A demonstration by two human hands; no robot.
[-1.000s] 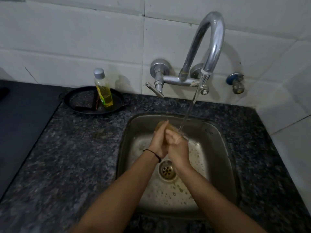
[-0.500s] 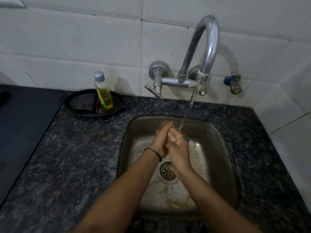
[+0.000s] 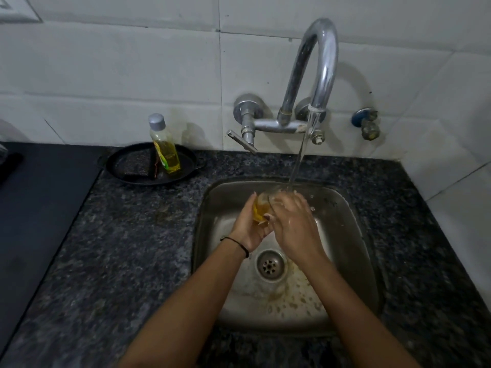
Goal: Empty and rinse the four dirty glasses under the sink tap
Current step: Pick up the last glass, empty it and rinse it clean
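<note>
A small clear glass (image 3: 261, 208) with a yellowish tint sits in my left hand (image 3: 248, 225), held over the steel sink (image 3: 353, 235). My right hand (image 3: 292, 224) is pressed against the glass's right side and rim, its fingers wet. Water runs from the curved chrome tap (image 3: 318, 70) in a thin stream (image 3: 299, 160) and lands on the glass rim and my right fingers. Most of the glass is hidden between the two hands. No other glasses are in sight.
A bottle of yellow liquid (image 3: 164, 147) stands in a black round pan (image 3: 151, 166) on the dark granite counter (image 3: 119, 235), left of the tap. A black surface (image 3: 34, 208) lies at far left. The drain (image 3: 270, 265) is below my hands. White tiled wall behind.
My hands have parted slightly, so the yellowish glass now shows between them. My right hand has shifted onto the rim under the stream. Foam in the sink bottom has thinned.
</note>
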